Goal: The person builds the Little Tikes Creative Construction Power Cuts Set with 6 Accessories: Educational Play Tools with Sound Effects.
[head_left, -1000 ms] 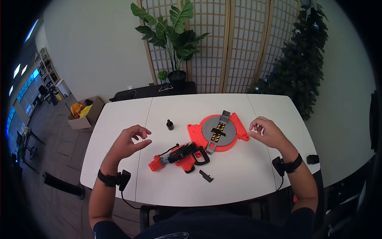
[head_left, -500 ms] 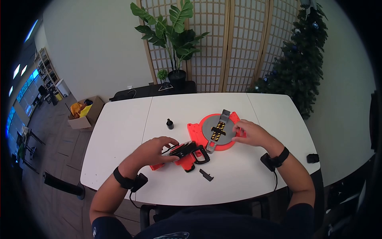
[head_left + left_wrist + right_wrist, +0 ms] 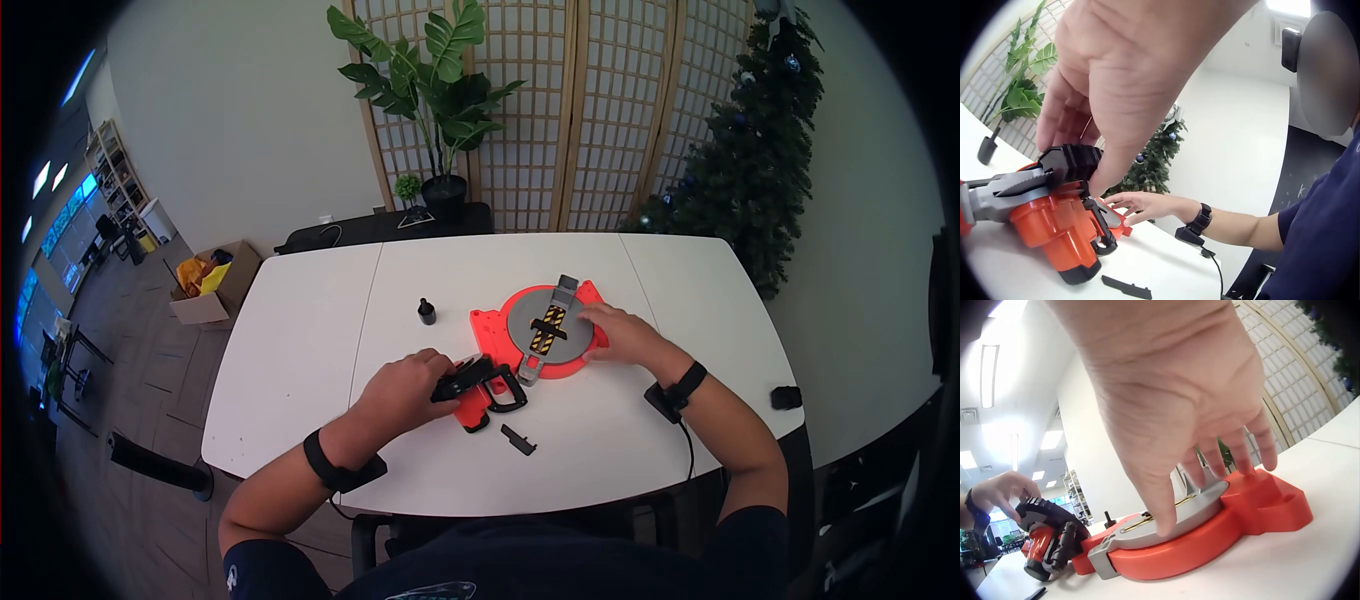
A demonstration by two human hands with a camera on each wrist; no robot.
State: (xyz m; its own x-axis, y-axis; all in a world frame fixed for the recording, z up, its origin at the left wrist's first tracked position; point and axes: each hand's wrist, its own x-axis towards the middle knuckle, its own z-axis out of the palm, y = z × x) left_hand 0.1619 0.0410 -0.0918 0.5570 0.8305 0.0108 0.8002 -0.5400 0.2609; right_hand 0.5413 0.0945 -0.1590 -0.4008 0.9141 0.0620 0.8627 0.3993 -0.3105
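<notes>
Your left hand (image 3: pixel 398 392) pinches the saw head (image 3: pixel 471 410) on the table (image 3: pixel 610 440), left of the round base (image 3: pixel 525 325); the left-wrist view shows your thumb, mostly hidden from the head camera. The right-wrist view shows your right hand (image 3: pixel 632 338) spread over the base, fingers fairly straight.

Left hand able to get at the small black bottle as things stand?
Probably yes: in the head view, only white table lies between the left hand and the small black bottle. The hand grips the red-and-black saw head, though, so it would likely have to let go first.
</notes>
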